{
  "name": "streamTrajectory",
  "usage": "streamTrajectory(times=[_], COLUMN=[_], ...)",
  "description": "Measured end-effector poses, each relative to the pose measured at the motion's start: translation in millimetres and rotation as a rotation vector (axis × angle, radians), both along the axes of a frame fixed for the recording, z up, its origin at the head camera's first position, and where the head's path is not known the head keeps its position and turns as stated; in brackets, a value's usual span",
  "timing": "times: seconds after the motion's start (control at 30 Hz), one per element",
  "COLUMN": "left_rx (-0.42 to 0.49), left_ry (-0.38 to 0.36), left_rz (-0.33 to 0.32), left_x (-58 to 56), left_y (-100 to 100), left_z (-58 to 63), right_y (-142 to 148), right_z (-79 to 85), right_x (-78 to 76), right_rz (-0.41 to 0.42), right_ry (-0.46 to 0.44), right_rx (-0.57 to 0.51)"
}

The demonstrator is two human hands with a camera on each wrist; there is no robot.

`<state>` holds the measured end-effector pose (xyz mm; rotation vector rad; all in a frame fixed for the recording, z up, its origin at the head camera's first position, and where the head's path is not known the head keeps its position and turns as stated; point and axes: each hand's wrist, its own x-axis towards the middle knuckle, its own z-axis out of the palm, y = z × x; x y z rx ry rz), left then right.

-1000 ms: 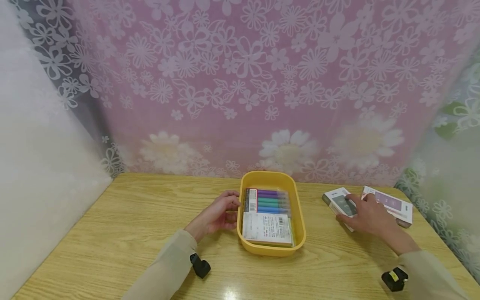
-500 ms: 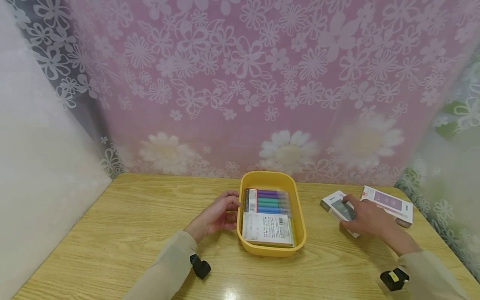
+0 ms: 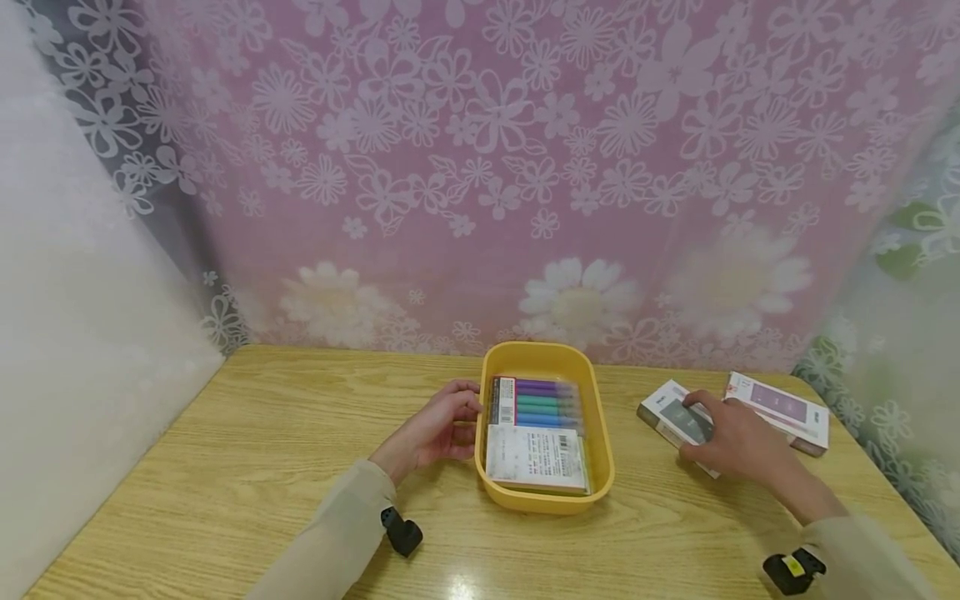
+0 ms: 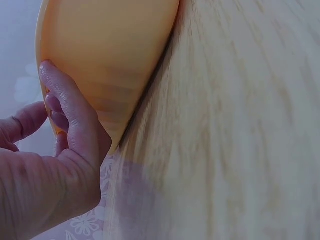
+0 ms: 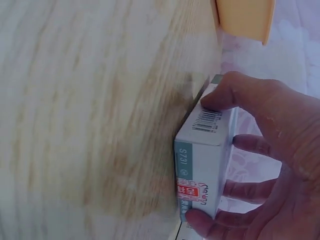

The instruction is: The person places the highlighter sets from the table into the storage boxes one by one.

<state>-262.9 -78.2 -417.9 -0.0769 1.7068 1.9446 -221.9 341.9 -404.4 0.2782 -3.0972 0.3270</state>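
A yellow plastic basket (image 3: 602, 425) stands mid-table. My left hand (image 3: 437, 425) is at its left side, fingers loosely bent, fingertips right at the rim; the left wrist view shows the thumb (image 4: 72, 100) against the outer wall. Inside the basket lie a pack of purple, green and blue pens (image 3: 540, 406) and a flat white box (image 3: 534, 457) with printed text. My right hand (image 3: 738, 437) grips a small white and grey box (image 3: 666, 407) on the right, thumb near its barcode and fingers along the opposite side. The marking S731 and a red sticker (image 5: 191, 191) show on it.
A second white box (image 3: 780, 406) with a purple panel lies behind the right hand, near the table's right edge. A pink floral curtain (image 3: 420, 208) hangs behind the wooden table (image 3: 300, 433). Black cameras are strapped at both wrists.
The white and grey box has turned slightly on the table under my right hand, its near end swinging to the right. My left hand and the basket have stayed put.
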Motion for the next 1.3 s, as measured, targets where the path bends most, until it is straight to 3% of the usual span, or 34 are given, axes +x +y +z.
streamTrajectory(times=[0.33,0.63,1.3], left_rx=[-0.007,-0.011,-0.013], left_ry=[0.0,0.002,-0.004], left_rz=[0.004,0.012,0.017], left_x=[-0.6,-2.4,-4.4], left_y=[-0.1,1.4,1.8], left_z=[-0.4,-0.5,0.2], right_y=[-10.5,-24.8,-62.5], right_z=[15.0,29.4,62.3], right_x=[4.2,3.3,-3.3], right_rz=[-0.007,0.062,0.222], right_ry=[0.079,0.263,0.286], right_rx=[-0.037,-0.061,0.035])
